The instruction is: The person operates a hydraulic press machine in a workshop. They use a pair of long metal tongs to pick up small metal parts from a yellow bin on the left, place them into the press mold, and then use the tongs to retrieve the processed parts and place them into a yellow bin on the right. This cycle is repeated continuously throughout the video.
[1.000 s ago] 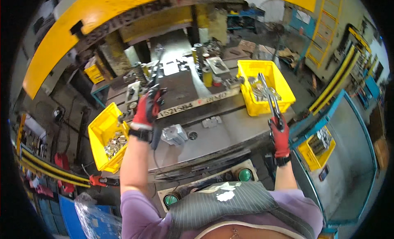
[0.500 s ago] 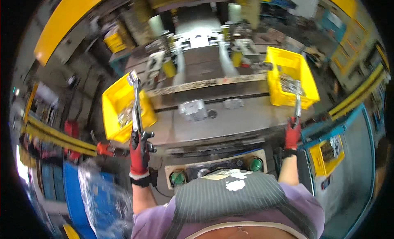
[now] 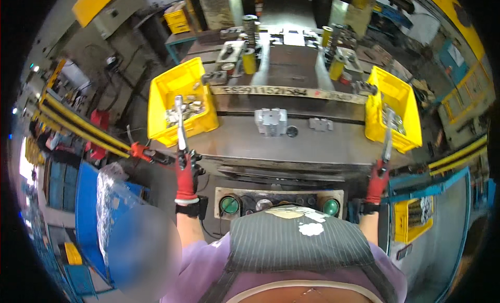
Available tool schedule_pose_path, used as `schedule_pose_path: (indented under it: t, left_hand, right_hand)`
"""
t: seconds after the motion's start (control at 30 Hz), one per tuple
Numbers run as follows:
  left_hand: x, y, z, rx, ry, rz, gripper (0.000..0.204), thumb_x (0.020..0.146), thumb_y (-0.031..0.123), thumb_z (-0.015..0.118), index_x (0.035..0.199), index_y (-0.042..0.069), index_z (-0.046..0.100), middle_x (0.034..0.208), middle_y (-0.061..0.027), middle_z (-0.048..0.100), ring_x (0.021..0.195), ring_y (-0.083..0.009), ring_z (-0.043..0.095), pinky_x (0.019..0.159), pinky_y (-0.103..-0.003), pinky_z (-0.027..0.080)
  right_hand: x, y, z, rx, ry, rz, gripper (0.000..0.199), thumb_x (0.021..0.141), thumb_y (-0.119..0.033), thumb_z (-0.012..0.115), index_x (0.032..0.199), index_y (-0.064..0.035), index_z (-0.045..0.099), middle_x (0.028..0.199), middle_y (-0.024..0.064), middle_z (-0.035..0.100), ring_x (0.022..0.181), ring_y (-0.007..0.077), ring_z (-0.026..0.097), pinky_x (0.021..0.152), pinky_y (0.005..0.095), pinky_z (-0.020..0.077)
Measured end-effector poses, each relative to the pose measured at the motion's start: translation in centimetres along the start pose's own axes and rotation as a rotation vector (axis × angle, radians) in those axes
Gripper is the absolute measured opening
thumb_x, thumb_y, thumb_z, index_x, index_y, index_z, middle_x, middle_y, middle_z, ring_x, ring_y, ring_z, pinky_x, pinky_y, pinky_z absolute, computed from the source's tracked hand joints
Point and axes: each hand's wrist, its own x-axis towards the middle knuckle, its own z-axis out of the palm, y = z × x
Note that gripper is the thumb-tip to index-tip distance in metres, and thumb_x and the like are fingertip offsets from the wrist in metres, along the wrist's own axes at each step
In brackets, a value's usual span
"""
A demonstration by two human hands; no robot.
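Head view, sole entry: left hand (image 3: 186, 173) in a red glove with dark fingers, those fingers wrapped round the handle of a long, slim, silver metal tool (image 3: 180, 127), its tip above a yellow plastic bin (image 3: 200, 125) on the left of the grey metal worktop (image 3: 239, 141); some fingertips stand out to the right of the handle. Right hand (image 3: 377, 180), gloved alike, fingers closed about a second silver metal tool (image 3: 387, 141), its far end over the contents of a matching yellow bin (image 3: 377, 132) at the right. Whether either tip grips a piece: cannot be told. Contents, left bin: loose, small, shiny metal pieces (image 3: 191, 110); right bin: similar pieces (image 3: 398, 122). Progress, by judgement: part-way, a quantity of pieces lying in each bin and neither heaped to the rim; both tools at the bins, well apart from the bright, flat, whitish piece (image 3: 293, 38) at the far end of the dark press bed (image 3: 291, 63). Remaining count: not determinable. Between the bins: one ribbed grey metal block (image 3: 271, 122), one dark round disc (image 3: 292, 131) just beside it, one smaller grey metal block (image 3: 321, 124); none touched by either hand.
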Motion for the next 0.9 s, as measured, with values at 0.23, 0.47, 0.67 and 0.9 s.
schedule_pose_path:
  t: [0.23,0.47,0.67,0.9]
  left_hand:
    - [-2.8,1.8,5.6,-0.005,-0.176,-0.089,0.019,0.089,0.020,0.048,0.102,0.007,0.050,0.071,-0.0045,0.057,0.044,-0.0062,0.044,0.039,-0.021,0.039]
    - [-3.7,0.6,5.9,0.039,-0.232,-0.069,0.019,0.087,0.011,0.048,0.105,0.006,0.046,0.070,-0.0010,0.053,0.045,-0.0051,0.043,0.038,-0.020,0.038]
    - [-4.3,1.7,5.5,-0.037,-0.230,-0.145,0.042,0.087,0.010,0.048,0.127,0.010,0.035,0.071,-0.0015,0.053,0.044,-0.0051,0.042,0.037,-0.020,0.038]
    - [-4.4,1.2,5.8,-0.075,-0.243,-0.157,0.041,0.086,0.004,0.047,0.125,0.008,0.037,0.075,0.0003,0.053,0.055,-0.0036,0.045,0.045,-0.018,0.037]
  right_hand:
    - [-6.3,-8.1,3.2,-0.240,-0.430,-0.279,0.051,0.071,-0.018,0.063,0.119,-0.0111,0.048,0.090,0.0100,0.061,0.081,0.0269,0.060,0.071,0.0344,0.0459]
    - [-6.3,-11.2,4.6,-0.140,-0.483,-0.202,0.053,0.071,-0.016,0.064,0.121,-0.0112,0.046,0.091,0.0120,0.061,0.084,0.0284,0.059,0.074,0.0347,0.0456]
    - [-0.9,-20.3,9.7,0.111,-0.308,-0.565,0.051,0.073,-0.014,0.061,0.121,-0.0087,0.043,0.090,0.0139,0.059,0.081,0.0300,0.059,0.068,0.0370,0.0462]
    - [5.3,-29.0,21.4,-0.406,-0.324,-0.628,0.052,0.073,-0.030,0.060,0.116,-0.0059,0.044,0.093,0.0191,0.057,0.083,0.0338,0.058,0.069,0.0410,0.0480]
